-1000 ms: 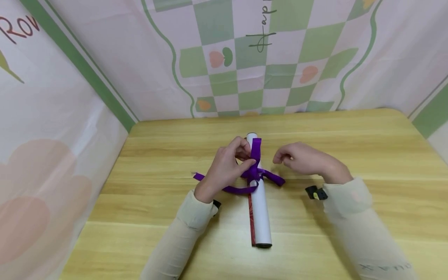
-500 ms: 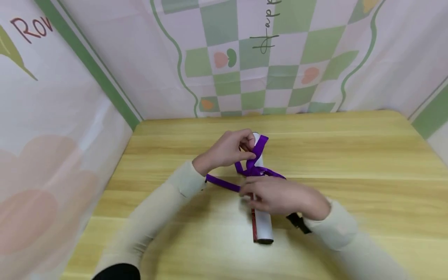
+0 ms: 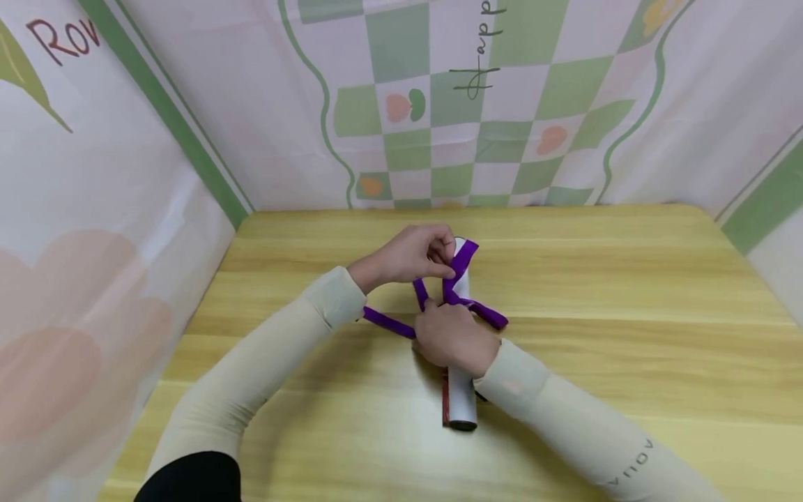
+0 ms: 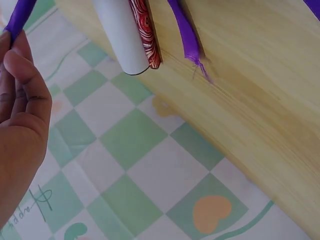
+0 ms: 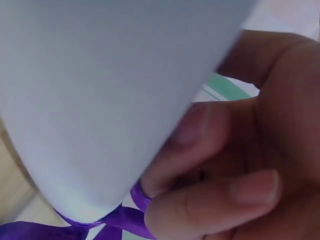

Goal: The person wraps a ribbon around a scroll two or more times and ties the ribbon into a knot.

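A white paper roll (image 3: 463,401) with a red patterned edge (image 4: 145,35) lies lengthwise on the wooden table, and a purple ribbon (image 3: 465,256) is wound round its middle. Near the far end, my left hand (image 3: 414,254) pinches a raised tail of this ribbon between thumb and fingers. My right hand (image 3: 454,338) reaches across the roll, its curled fingers (image 5: 190,210) at the ribbon on the left side. That hand hides the knot area in the head view. One ribbon loop sticks out to the right, and a frayed ribbon end (image 4: 192,50) lies on the table at the left.
The wooden table (image 3: 627,279) meets a printed cloth wall (image 3: 533,84) at the back. Another cloth wall (image 3: 125,209) runs along the left side.
My right hand has moved from right of the roll over to its left side, at the ribbon. My left hand keeps hold of the ribbon tail, its forearm swung out to the left.
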A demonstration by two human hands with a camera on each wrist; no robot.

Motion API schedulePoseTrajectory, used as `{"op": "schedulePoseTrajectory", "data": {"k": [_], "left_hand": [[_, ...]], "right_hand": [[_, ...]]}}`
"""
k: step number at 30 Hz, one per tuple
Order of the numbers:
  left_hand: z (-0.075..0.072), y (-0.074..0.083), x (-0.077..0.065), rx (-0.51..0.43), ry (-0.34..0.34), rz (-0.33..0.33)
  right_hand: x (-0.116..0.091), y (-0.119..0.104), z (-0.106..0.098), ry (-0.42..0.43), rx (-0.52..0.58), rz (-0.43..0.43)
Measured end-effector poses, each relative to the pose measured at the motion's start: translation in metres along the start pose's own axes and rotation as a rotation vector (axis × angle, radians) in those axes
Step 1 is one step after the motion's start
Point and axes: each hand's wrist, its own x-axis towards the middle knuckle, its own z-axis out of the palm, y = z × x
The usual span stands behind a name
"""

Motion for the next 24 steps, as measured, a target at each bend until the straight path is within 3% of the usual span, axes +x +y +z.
{"op": "schedulePoseTrajectory", "data": {"k": [4,11,16,20,24], "left_hand": [[0.003,-0.001,-0.002,0.001,-0.009,0.0],[0.005,0.0,-0.009,0.013,-0.015,-0.005],[0.01,-0.001,-0.017,0.01,0.008,-0.001],[0.017,-0.001,-0.023,0.015,0.048,0.001],[0.025,-0.002,-0.028,0.003,0.092,-0.006]], "right_hand": [[-0.01,0.0,-0.002,0.028,0.126,-0.087],[-0.058,0.009,-0.002,0.095,0.292,-0.477],[-0.093,0.031,0.015,0.206,0.457,-0.634],[-0.118,0.055,0.029,0.292,0.645,-0.64],[-0.134,0.073,0.042,0.408,0.792,-0.541]]}}
